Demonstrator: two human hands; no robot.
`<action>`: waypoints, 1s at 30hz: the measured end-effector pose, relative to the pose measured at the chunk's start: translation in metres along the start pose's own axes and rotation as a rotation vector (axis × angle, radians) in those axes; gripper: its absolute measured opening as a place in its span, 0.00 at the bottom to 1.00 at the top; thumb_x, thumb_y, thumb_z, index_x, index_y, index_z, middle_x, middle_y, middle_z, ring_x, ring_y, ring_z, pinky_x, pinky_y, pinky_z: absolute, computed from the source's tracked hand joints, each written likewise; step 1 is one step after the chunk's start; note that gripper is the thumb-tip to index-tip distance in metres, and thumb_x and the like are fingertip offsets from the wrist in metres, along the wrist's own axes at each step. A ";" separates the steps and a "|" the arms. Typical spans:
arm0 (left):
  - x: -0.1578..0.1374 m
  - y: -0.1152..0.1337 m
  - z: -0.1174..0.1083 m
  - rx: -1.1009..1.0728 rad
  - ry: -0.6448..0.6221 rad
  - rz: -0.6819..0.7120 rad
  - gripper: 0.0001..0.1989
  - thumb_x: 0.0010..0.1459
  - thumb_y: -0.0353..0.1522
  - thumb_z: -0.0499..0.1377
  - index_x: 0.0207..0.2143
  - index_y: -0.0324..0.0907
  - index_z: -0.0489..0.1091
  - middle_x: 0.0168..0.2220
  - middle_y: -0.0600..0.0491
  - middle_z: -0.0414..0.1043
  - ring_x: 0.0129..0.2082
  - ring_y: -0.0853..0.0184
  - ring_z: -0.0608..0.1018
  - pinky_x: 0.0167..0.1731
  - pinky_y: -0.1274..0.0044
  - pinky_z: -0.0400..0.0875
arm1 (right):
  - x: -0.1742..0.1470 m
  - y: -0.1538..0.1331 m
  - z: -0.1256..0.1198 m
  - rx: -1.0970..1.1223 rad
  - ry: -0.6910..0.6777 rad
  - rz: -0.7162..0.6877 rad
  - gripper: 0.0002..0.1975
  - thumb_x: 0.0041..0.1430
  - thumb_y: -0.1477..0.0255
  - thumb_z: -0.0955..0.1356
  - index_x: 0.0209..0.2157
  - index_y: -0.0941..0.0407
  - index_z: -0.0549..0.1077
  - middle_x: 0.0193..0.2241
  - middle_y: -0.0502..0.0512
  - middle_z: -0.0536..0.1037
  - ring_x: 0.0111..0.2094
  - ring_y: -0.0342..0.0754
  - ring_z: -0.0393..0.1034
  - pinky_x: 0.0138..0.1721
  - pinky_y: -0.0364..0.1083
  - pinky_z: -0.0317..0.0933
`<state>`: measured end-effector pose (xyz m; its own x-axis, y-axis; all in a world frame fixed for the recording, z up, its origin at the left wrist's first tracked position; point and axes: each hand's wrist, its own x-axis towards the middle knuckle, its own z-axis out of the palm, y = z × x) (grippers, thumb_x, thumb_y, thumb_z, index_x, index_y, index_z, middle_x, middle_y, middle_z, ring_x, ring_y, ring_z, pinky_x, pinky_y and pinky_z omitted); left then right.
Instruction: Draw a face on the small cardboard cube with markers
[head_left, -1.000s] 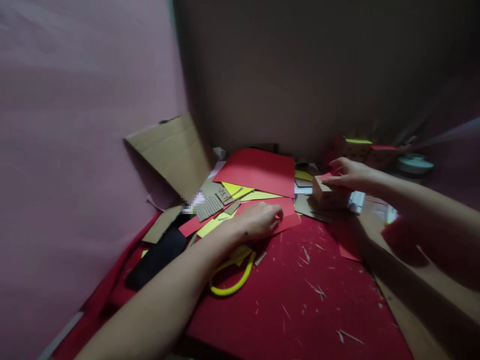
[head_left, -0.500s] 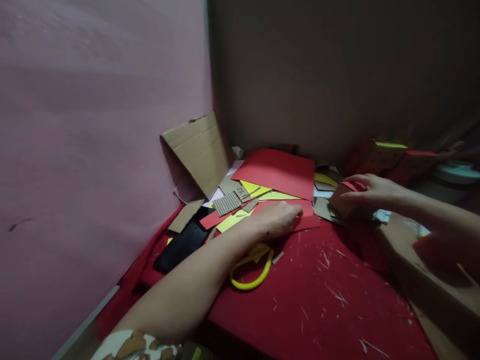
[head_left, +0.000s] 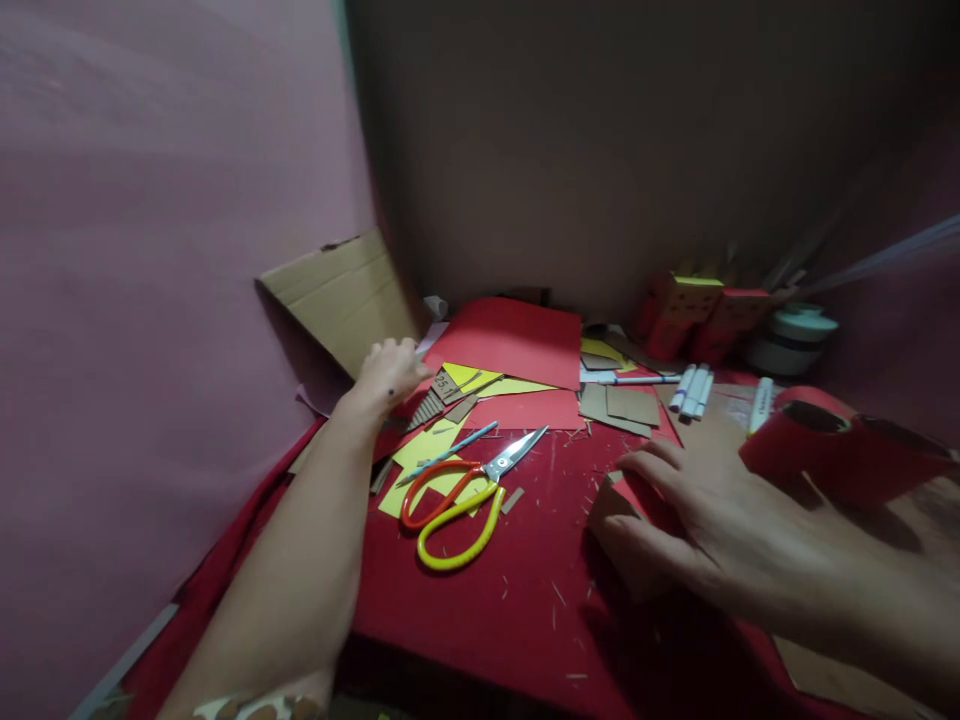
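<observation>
My left hand (head_left: pixel 391 375) reaches over the scraps beside the leaning cardboard sheet (head_left: pixel 345 295). Its knuckles are bent and its fingertips hidden, so I cannot tell whether it holds anything. Under and beside it lie a ridged cardboard scrap (head_left: pixel 426 410) and yellow paper (head_left: pixel 427 448). My right hand (head_left: pixel 675 515) is closed around a folded piece of brown cardboard with red paper (head_left: pixel 611 525), low over the red cloth. Between the hands lie scissors (head_left: pixel 502 463) with one red and one yellow handle, blades apart, and a light blue pencil (head_left: pixel 457 448).
Red sheets (head_left: pixel 510 340) lie at the back, with cardboard pieces (head_left: pixel 622 408) to their right. White markers (head_left: pixel 691 390) lie farther right, near a red paper form (head_left: pixel 814 440) and a round lidded container (head_left: pixel 795 335). A pink wall (head_left: pixel 165 300) borders the left side.
My left hand has moved left and away, uncovering the scissors and pencil. The right hand has come nearer with the cardboard piece. The view has shifted right, showing the markers.
</observation>
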<state>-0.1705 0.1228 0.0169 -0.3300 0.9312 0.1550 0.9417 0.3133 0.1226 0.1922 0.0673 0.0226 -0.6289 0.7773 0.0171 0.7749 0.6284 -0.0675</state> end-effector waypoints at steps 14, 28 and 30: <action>-0.011 0.008 0.005 0.133 -0.165 0.078 0.16 0.66 0.37 0.61 0.54 0.43 0.70 0.53 0.46 0.73 0.48 0.59 0.79 0.45 0.63 0.77 | -0.024 0.021 0.014 0.041 0.142 -0.179 0.47 0.50 0.44 0.70 0.67 0.48 0.62 0.60 0.68 0.72 0.48 0.74 0.75 0.35 0.64 0.73; -0.010 0.013 0.001 0.211 0.024 -0.010 0.15 0.66 0.37 0.60 0.54 0.43 0.71 0.54 0.46 0.73 0.49 0.58 0.78 0.47 0.62 0.76 | -0.022 0.030 0.031 0.115 0.162 -0.132 0.34 0.53 0.57 0.70 0.62 0.44 0.68 0.49 0.64 0.79 0.33 0.61 0.76 0.27 0.58 0.72; -0.011 0.012 0.001 0.243 0.004 0.006 0.16 0.66 0.37 0.60 0.54 0.43 0.71 0.54 0.46 0.73 0.49 0.58 0.78 0.47 0.62 0.76 | -0.023 0.028 0.032 0.108 0.181 -0.120 0.35 0.53 0.57 0.70 0.63 0.46 0.67 0.50 0.64 0.78 0.33 0.62 0.76 0.27 0.58 0.71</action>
<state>-0.1553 0.1166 0.0158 -0.3246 0.9324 0.1591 0.9315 0.3443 -0.1172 0.2265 0.0660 -0.0111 -0.6870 0.6960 0.2089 0.6780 0.7174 -0.1604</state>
